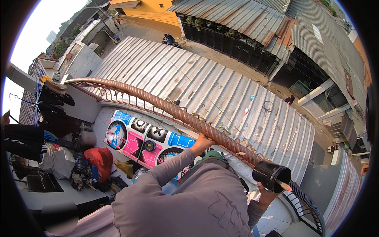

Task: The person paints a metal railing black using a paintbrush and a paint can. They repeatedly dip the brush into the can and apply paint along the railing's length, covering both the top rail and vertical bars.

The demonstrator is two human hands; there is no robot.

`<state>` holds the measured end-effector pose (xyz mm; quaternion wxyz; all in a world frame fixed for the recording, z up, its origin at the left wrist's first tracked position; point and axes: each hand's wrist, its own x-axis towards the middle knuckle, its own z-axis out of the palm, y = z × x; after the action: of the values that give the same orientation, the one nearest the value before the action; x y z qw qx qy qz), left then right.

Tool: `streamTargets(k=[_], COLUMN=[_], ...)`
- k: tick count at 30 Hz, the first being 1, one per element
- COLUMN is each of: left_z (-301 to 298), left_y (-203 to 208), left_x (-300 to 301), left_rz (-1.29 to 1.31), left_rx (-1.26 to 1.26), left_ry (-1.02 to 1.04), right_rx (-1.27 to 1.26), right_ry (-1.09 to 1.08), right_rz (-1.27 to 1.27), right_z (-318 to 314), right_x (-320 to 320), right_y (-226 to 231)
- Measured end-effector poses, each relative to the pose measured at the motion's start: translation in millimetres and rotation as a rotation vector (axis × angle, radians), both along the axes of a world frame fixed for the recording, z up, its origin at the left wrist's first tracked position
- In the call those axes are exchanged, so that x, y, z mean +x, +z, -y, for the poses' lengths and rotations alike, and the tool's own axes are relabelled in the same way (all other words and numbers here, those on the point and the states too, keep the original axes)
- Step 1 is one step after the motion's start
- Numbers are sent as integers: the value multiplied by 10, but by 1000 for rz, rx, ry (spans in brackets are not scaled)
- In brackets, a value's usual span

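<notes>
I lean over a twisted metal balcony rail that is rust-brown along most of its length and black at its right end. My left hand, at the end of a grey sleeve, grips the rail from below near its middle. My right hand holds a black round container right up against the rail. A thin stick or brush handle pokes out of the container's mouth.
Under the rail leans a colourful mat with arrow panels. Bags, a red sack and hanging dark clothes crowd the balcony at left. Beyond the rail lie corrugated metal roofs and an alley far below with people.
</notes>
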<state>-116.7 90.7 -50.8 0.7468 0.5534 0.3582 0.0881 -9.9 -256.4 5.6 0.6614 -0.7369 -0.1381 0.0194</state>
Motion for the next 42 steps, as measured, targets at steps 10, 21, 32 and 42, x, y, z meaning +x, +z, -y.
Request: streamTargets(k=[10,21,32,42], left_z=[-496,-728,-708,-589], left_y=[-153,-808,-988,507], left_x=[-125,-162,-386,-333], left_rz=[-163,-313,-170,-280], left_rx=[-541,422,51,-43], left_ry=[-452,-806,-262,-415], right_rx=[68,127,29,-144], right_ry=[108,203,49,129], right_rz=[-165,-241,-209,-134], right_z=[12,-135,-235,-287], right_x=[100,17,-113,-37], right_y=[53,287,411,434])
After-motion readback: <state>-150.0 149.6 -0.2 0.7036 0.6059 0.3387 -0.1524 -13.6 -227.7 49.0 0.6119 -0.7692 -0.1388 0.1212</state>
